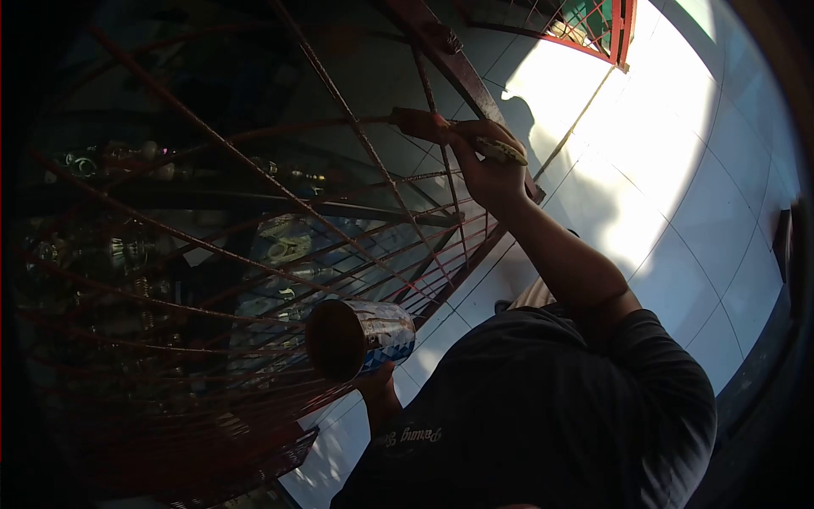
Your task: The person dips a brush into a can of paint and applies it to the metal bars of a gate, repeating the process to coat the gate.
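In my right hand (490, 165) is a paintbrush (504, 153), its handle pinched between the fingers. Its dark red bristles (417, 124) point left and meet a thin bar of the red metal grille (292, 199). Lower down, my left hand (379, 383) grips a cylindrical can (392, 331) with a blue and white patterned side. The can is tilted, its open mouth facing left toward the grille; how much is inside is too dark to tell. Part of the left hand is hidden behind the can.
Behind the grille, shiny glass-like items (127, 250) stand in deep shade. A thick red frame bar (462, 72) runs along the grille's edge. Pale floor tiles (678, 212) with a bright sunlit patch lie to the right. Another red grille piece (617, 38) is at the top.
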